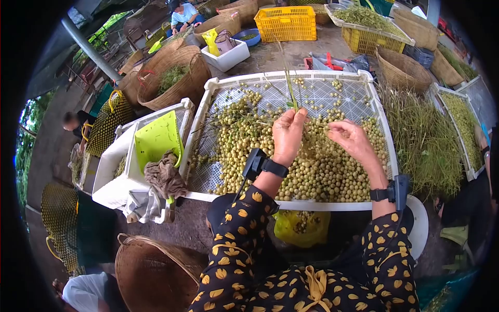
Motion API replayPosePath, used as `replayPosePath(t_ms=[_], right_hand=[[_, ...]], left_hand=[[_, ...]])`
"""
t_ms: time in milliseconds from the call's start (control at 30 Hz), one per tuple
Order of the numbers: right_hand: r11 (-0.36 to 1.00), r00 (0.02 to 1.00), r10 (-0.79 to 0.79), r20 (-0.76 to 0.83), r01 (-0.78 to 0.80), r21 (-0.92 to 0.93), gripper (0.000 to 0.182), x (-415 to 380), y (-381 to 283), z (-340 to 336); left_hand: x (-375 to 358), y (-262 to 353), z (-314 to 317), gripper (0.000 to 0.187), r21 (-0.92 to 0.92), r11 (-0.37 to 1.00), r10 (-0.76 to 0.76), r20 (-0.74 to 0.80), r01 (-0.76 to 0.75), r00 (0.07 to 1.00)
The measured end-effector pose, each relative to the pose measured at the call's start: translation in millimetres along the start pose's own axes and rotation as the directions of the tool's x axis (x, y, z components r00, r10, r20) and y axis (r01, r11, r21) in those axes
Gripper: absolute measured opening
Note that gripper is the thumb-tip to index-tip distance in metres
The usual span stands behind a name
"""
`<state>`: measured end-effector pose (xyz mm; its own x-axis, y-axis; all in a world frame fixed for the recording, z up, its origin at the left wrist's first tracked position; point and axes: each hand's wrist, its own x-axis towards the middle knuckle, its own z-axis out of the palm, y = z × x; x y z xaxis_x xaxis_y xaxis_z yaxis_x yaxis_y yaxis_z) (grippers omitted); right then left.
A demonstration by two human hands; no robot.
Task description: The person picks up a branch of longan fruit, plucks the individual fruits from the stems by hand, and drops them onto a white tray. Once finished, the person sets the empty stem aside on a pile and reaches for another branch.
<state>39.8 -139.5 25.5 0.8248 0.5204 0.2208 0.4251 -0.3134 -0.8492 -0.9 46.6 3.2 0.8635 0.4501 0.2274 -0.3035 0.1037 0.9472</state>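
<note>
A white mesh tray lies in front of me, holding many small round yellow-green fruits. Over its middle my left hand is closed on thin green stems that stick up from the fingers toward the tray's far edge. To its right, my right hand hovers above the fruits with its thumb and fingers apart, nothing visible between them. More stems with fruits lie at the left of the pile.
Cut stems are heaped right of the tray. Left stand a lime-green scoop and a grey cloth. A wicker basket is at lower left, a yellow crate beyond the tray. Other people work around.
</note>
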Motion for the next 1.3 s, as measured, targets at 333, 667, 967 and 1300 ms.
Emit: replayPosePath(t_ms=[333, 667, 967, 1300], right_hand=[[0.923, 0.965, -0.249, -0.084, 0.209, -0.324, 0.014, -2, 30, -7], [0.977, 0.994, 0.073, 0.084, -0.054, -0.206, 0.035, -6, 3, 9], [0.946, 0.963, 0.074, 0.258, -0.150, 0.288, 0.032, -6, 22, 38], [0.921, 0.983, 0.089, 0.157, -0.142, 0.363, 0.024, -8, 21, 39]], left_hand=[[-2, 15, -6, 0.018, -0.075, 0.992, -0.101, -0.030, 0.098, 0.994], [-4, 18, 2, 0.016, -0.084, 0.994, -0.066, -0.028, 0.064, 0.997], [-7, 16, 3, 0.016, -0.083, 0.993, -0.090, -0.008, 0.089, 0.996], [-2, 10, 2, 0.016, -0.112, 0.986, -0.127, -0.021, 0.124, 0.992]])
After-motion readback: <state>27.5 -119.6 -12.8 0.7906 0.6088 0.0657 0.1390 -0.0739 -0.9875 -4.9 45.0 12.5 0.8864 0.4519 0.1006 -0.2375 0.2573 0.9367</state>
